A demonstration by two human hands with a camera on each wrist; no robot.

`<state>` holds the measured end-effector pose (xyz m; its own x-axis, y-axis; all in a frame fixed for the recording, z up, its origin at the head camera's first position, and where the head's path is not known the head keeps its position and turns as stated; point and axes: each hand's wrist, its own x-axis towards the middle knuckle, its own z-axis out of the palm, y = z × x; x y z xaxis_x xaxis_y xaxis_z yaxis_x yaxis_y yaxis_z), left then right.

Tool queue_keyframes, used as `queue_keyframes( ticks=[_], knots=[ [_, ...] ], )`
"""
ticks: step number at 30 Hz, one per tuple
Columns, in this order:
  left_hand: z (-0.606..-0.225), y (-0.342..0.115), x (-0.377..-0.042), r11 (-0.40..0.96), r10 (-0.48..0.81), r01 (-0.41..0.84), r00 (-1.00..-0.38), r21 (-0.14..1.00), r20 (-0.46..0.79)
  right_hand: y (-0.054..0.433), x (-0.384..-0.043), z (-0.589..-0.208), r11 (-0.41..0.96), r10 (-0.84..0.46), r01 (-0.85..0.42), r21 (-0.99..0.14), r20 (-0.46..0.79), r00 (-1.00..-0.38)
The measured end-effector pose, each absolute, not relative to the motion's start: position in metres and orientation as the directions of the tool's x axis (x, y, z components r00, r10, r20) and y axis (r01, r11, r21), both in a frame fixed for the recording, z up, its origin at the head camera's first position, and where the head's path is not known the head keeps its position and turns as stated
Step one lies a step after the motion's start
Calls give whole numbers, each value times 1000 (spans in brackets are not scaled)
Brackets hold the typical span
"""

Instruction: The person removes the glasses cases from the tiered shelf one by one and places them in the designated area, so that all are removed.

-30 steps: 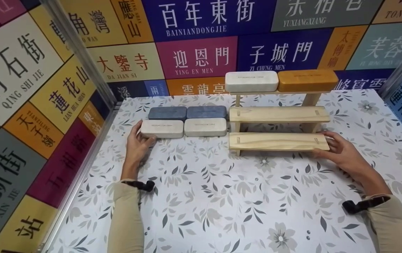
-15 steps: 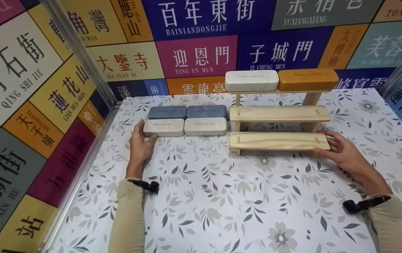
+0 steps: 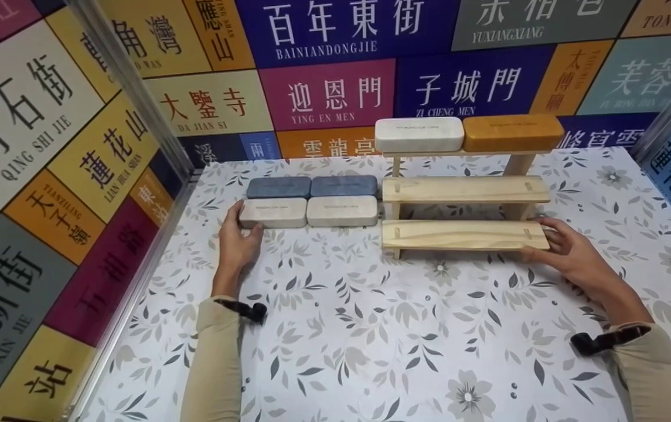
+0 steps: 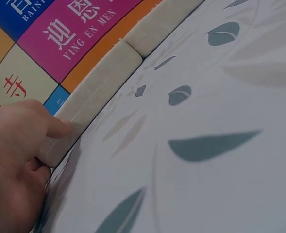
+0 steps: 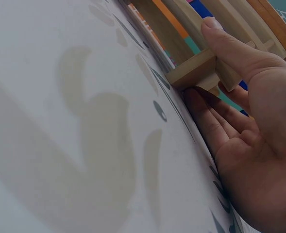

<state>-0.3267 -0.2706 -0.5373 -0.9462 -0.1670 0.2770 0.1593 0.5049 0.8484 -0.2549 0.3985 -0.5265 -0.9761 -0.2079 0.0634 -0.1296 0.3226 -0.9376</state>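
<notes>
At its left end, my left hand (image 3: 238,245) holds a white glasses case (image 3: 273,212), with the thumb on the front side and fingers around the end. In the left wrist view that thumb presses the case's side. Its right end meets a second white glasses case (image 3: 342,211). Two blue-grey glasses cases (image 3: 279,187) lie in a row right behind. My right hand (image 3: 575,258) grips the right end of the lowest step of a three-tier wooden rack (image 3: 464,235). The right wrist view shows the thumb on the step and the other fingers beneath and behind it.
A white glasses case (image 3: 419,135) and an orange-brown glasses case (image 3: 513,133) stand side by side on the rack's top tier. The table (image 3: 382,351) has a white leaf-patterned cover. Sign-printed panels (image 3: 323,94) rise behind it and on the left.
My left hand has slid the left white case slightly to the right, closing the small gap to its neighbour. The right hand and the rack have stayed put.
</notes>
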Motion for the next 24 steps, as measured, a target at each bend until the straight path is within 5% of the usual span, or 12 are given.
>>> queue_keyframes(
  ticks=[8,16,24],
  knots=[
    [-524,-256,-324,467,-227,109,-944,878,238,397,-256,-527,285,-214,-127,-950,66,-975],
    [-504,-230,-328,472,-155,313,-891,824,427,397,-256,-526,317,-200,-117,-941,55,-978],
    [-485,-189,-330,406,-47,419,-878,812,476,398,-256,-526,335,-191,-107,-936,44,-981]
  ],
)
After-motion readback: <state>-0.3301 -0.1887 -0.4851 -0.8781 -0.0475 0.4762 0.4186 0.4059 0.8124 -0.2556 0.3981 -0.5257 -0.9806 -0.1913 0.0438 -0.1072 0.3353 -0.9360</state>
